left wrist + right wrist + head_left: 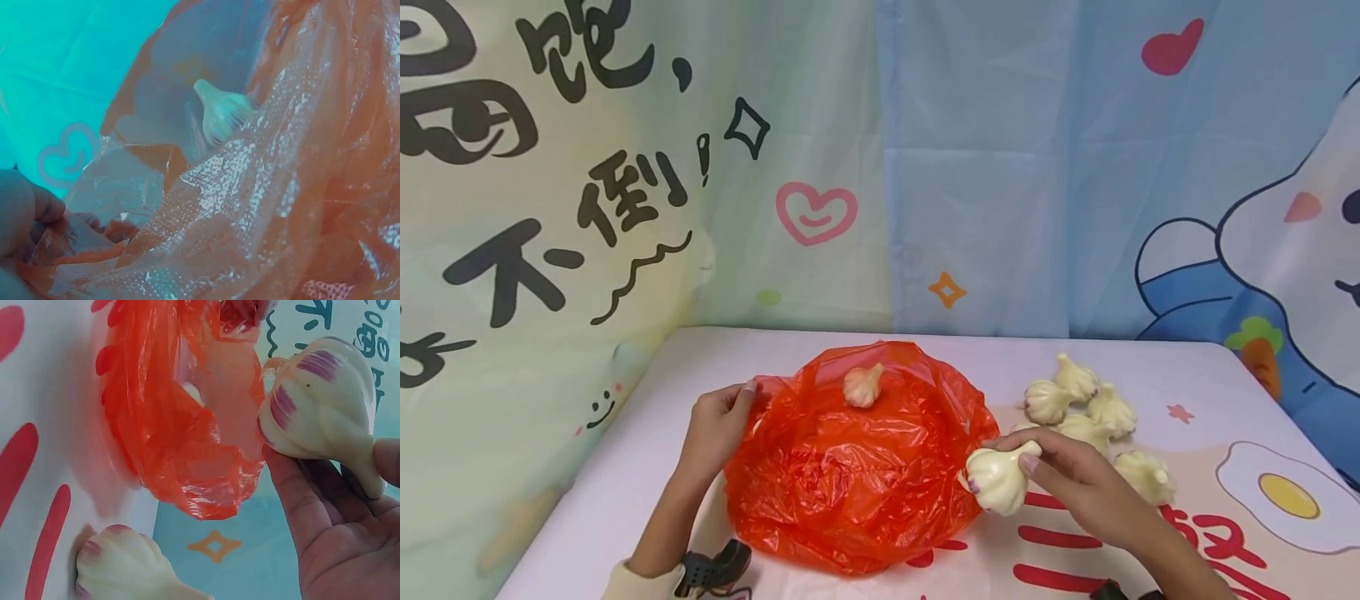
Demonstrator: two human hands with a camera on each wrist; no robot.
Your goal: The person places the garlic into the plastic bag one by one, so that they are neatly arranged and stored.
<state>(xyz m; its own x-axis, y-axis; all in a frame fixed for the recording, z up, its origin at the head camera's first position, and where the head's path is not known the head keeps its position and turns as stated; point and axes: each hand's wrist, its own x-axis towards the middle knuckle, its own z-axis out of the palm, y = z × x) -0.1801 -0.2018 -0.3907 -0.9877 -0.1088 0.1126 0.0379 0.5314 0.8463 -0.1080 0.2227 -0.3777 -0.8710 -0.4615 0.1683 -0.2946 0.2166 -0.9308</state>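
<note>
A thin red plastic bag (850, 483) lies spread on the table with its mouth held apart. My left hand (718, 425) pinches the bag's left rim between thumb and fingers. One garlic bulb (862, 386) shows at the bag's far side; the left wrist view also has this garlic bulb (222, 112). In my right hand (1075, 479) is another garlic bulb (1000, 479), gripped by its stem between thumb and fingers, at the bag's right edge. The right wrist view shows purple streaks on the held bulb (319, 400). Whether the right fingers touch the bag is unclear.
Several more garlic bulbs (1075, 400) sit in a group on the table right of the bag, one bulb (1145, 477) partly behind the right hand. The printed tablecloth (1195, 400) reaches back to a patterned curtain (977, 208).
</note>
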